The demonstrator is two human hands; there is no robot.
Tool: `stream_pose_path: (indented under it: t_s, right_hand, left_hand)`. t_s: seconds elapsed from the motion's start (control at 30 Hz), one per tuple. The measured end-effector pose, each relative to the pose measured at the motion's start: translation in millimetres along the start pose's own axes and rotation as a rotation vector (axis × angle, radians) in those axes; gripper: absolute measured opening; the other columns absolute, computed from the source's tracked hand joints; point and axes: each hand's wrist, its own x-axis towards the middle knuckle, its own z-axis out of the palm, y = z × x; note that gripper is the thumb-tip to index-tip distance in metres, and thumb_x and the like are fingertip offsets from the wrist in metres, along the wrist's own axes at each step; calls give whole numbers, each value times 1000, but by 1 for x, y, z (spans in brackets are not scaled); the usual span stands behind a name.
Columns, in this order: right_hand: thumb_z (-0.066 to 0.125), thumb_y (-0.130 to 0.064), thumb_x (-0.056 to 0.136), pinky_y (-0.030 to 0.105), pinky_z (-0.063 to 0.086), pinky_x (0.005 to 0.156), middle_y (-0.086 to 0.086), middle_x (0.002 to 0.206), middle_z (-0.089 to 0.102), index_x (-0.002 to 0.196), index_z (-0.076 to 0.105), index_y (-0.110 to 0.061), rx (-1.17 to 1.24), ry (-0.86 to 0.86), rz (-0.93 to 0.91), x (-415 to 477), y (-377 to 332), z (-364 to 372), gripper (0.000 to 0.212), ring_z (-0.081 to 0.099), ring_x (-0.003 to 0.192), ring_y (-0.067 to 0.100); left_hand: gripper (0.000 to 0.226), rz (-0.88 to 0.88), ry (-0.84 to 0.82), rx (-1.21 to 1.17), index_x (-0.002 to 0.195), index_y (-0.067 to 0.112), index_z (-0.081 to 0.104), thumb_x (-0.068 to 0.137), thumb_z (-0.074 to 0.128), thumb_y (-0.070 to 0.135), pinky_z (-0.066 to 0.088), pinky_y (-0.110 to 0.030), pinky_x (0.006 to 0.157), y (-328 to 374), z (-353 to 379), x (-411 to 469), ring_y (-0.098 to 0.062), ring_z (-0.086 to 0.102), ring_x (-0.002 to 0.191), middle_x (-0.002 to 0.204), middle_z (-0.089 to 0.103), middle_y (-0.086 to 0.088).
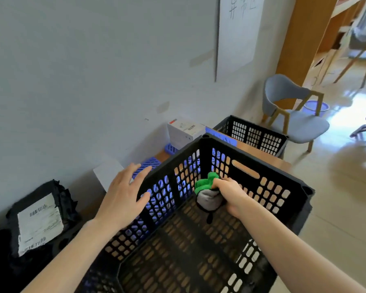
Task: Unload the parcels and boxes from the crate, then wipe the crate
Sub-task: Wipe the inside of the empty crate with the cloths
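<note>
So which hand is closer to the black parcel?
Left. The left hand is at the crate wall nearest the black parcel; the right hand grips a cloth inside the crate.

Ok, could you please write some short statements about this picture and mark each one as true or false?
1. The right hand grips a green and grey cloth inside the black crate. True.
2. The crate holds several parcels. False: no parcel shows inside it.
3. The left hand holds a box. False: it is open, at the crate's left rim; the white box stands by the wall.
4. A black parcel with a white label lies outside the crate, to its left. True.
5. The grey chair lies tipped over. False: it stands upright.
</note>
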Motion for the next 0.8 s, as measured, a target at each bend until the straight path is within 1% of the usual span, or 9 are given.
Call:
stream_pose_path:
  t_s: [0.07, 0.13, 0.23, 0.3, 0.43, 0.53, 0.63, 0.73, 0.8]
  right_hand:
    - [67, -23, 74, 31, 47, 86, 8, 120, 58, 130, 49, -11, -130, 126, -70, 0, -2, 14, 60, 54, 103, 19]
    - [69, -21, 83, 28, 42, 82, 4, 122, 52, 135, 42, -16, -135, 228, -155, 5, 2, 31, 59, 48, 101, 14]
    - [72, -28, 83, 24, 47, 87, -5, 109, 56, 126, 53, -21, -18, 310, -301, 12, 11, 70, 47, 55, 104, 9]
    - [69, -32, 86, 17, 46, 86, -10, 103, 59, 120, 62, -23, 96, 364, -342, 19, 17, 98, 36, 56, 98, 1]
    - [48, -44, 95, 34, 41, 101, -11, 110, 59, 117, 66, -24, 157, 515, -365, 35, 36, 138, 34, 48, 105, 5]
    - [41, -58, 84, 40, 39, 104, -11, 118, 53, 119, 62, -22, 212, 626, -369, 40, 51, 164, 55, 44, 112, 6]
    - [44, -53, 88, 39, 43, 102, -14, 124, 45, 127, 57, -22, 213, 685, -445, 38, 56, 189, 52, 47, 119, 6]
    - [51, -41, 92, 33, 48, 91, -13, 113, 52, 120, 62, -22, 174, 879, -638, 41, 39, 196, 36, 52, 107, 9]
    - [58, -27, 89, 25, 47, 89, -10, 108, 56, 115, 66, -19, 227, 933, -741, 45, 22, 194, 28, 55, 104, 8]
  left_hand:
    - [67, 87, -17, -29, 153, 30, 25, 94, 52, 46, 18, -37, 119, -4, 3, 31, -19, 17, 147, 158, 21, 2]
    - [71, 172, -66, -40, 153, 35, 19, 91, 45, 57, 11, -33, 119, -8, 9, 58, -14, 6, 149, 161, 13, 9]
    - [80, 310, -122, -83, 153, 39, 14, 81, 27, 71, 4, -24, 117, -10, 18, 91, 0, -3, 147, 160, 9, 21]
    - [80, 351, -149, -217, 153, 39, 14, 81, 29, 70, 6, -21, 119, -9, 27, 108, 7, -1, 144, 155, 14, 25]
    - [76, 328, -263, -489, 152, 45, 4, 85, 36, 66, 13, -28, 120, -10, 45, 121, 2, 9, 147, 158, 20, 22]
    - [71, 358, -269, -563, 150, 48, 5, 88, 39, 61, 15, -27, 119, -11, 48, 122, 2, 14, 146, 157, 22, 23]
    - [67, 341, -285, -588, 149, 47, 11, 89, 38, 60, 19, -35, 121, -12, 48, 124, 2, 14, 146, 157, 21, 24]
    - [72, 359, -290, -607, 152, 41, 17, 89, 36, 71, 21, -42, 121, -11, 49, 123, 1, 16, 147, 157, 21, 27]
    - [73, 364, -287, -615, 151, 45, 17, 87, 33, 75, 21, -41, 120, -8, 48, 124, -1, 17, 147, 156, 23, 26]
